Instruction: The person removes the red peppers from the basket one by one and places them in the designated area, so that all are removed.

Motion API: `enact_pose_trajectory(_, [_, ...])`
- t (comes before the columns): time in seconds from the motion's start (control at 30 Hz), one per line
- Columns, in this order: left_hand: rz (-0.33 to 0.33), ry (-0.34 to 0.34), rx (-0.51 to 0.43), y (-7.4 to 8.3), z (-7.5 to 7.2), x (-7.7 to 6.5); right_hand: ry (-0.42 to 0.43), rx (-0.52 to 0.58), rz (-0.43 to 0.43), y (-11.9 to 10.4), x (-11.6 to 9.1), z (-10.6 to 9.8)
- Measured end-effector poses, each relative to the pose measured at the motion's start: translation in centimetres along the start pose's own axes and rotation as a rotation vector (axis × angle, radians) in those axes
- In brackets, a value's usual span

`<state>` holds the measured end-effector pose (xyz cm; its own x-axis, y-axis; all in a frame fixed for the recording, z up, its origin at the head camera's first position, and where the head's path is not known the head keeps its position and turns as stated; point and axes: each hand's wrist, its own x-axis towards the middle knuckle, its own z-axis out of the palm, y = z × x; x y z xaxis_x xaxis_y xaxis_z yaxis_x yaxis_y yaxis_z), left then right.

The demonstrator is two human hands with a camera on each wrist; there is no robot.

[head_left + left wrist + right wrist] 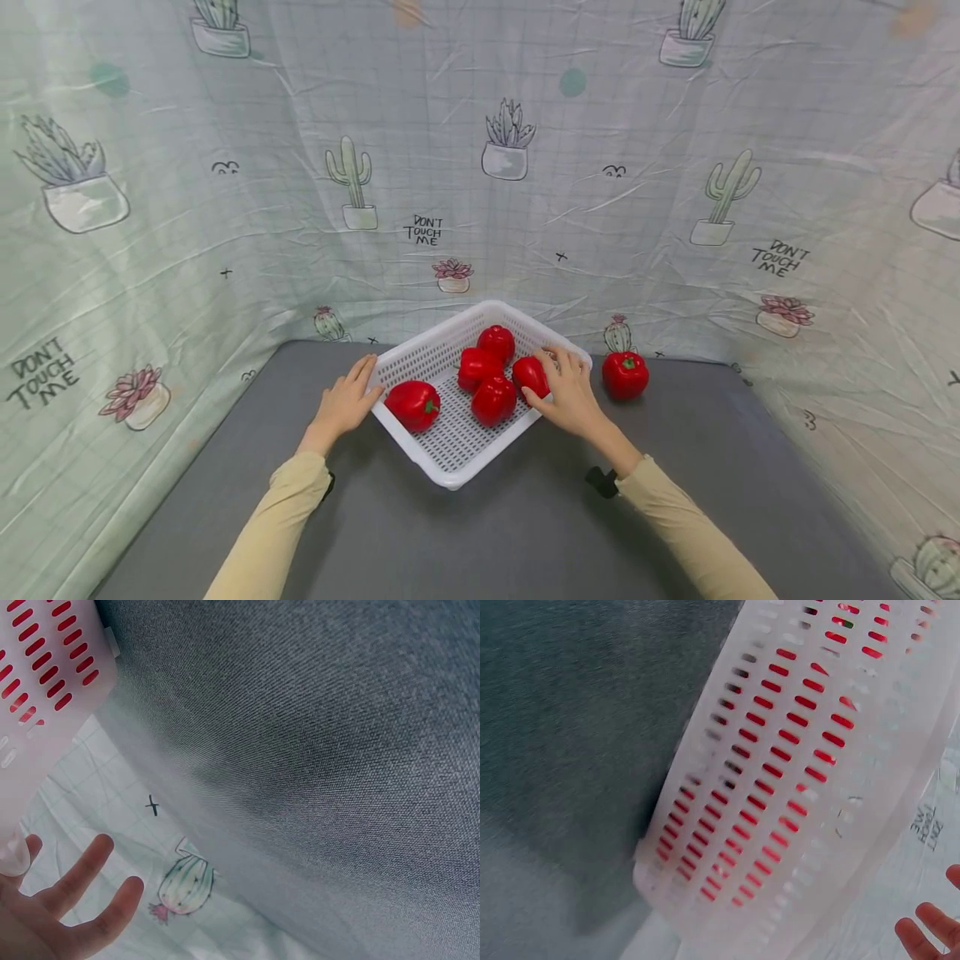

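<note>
A white perforated plastic basket [447, 478] sits turned cornerwise in the head view. Inside it are several red bell peppers, one with a green stem [412, 406] near the left corner and others grouped toward the right. My left hand [343, 406] grips the basket's left corner, thumb over the rim and fingers spread along the outside. Over the right corner is my right hand [567, 396], its fingers spread above a bell pepper [529, 377] inside the basket; whether they touch it is hidden. In the right wrist view the fingers [932, 924] look extended beyond the rim.
One more red bell pepper [625, 375] rests on the grey tabletop [480, 550], right of the basket. Behind and at both sides hangs a pale curtain [465, 108] printed with cacti. A small black object [602, 482] shows beside the right wrist.
</note>
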<state>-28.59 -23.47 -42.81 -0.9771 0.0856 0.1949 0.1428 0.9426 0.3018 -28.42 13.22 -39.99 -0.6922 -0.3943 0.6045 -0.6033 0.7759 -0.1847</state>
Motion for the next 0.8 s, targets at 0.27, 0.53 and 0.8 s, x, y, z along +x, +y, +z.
enact_pose_trajectory(0.27, [-0.014, -0.013, -0.007, 0.2, -0.1, 0.0, -0.076, -0.024, -0.018, -1.2, 1.2, 1.1])
enact_pose_trajectory(0.53, [-0.019, -0.006, -0.009, 0.2, -0.3, 0.0, -0.154, -0.009, -0.028, -2.3, 2.5, 2.5])
enact_pose_trajectory(0.8, [-0.024, -0.018, -0.007, 0.2, -0.2, 0.0, -0.248, -0.030, -0.023, -2.7, 3.4, 3.8])
